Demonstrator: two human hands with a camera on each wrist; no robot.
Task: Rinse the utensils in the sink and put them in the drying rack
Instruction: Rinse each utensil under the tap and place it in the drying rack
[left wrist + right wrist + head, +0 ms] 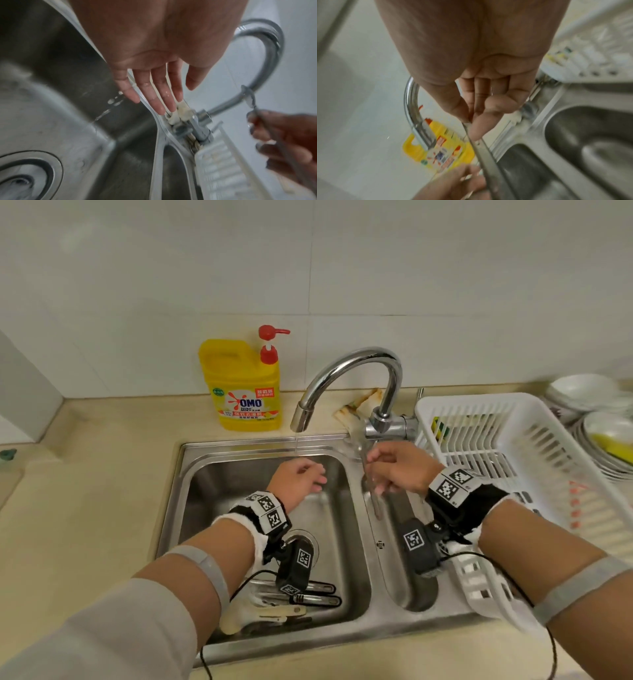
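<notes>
My right hand [380,470] pinches a metal spoon [376,501] above the strip between the two basins, left of the white drying rack [513,440]. The spoon's bowl [249,98] points up and its handle [486,152] hangs down. My left hand [308,474] hovers over the left basin beside the thin water stream [296,445]. Its wet fingers [159,97] are straight and hold nothing. Several more utensils [308,599] lie on the floor of the left basin, partly hidden by my left wrist camera.
The steel faucet [359,361] arches over the sink [191,508]. A yellow detergent bottle [243,392] stands behind the left basin. Stacked bowls and plates [589,395] sit right of the rack. A sponge [440,428] lies in the rack's far corner.
</notes>
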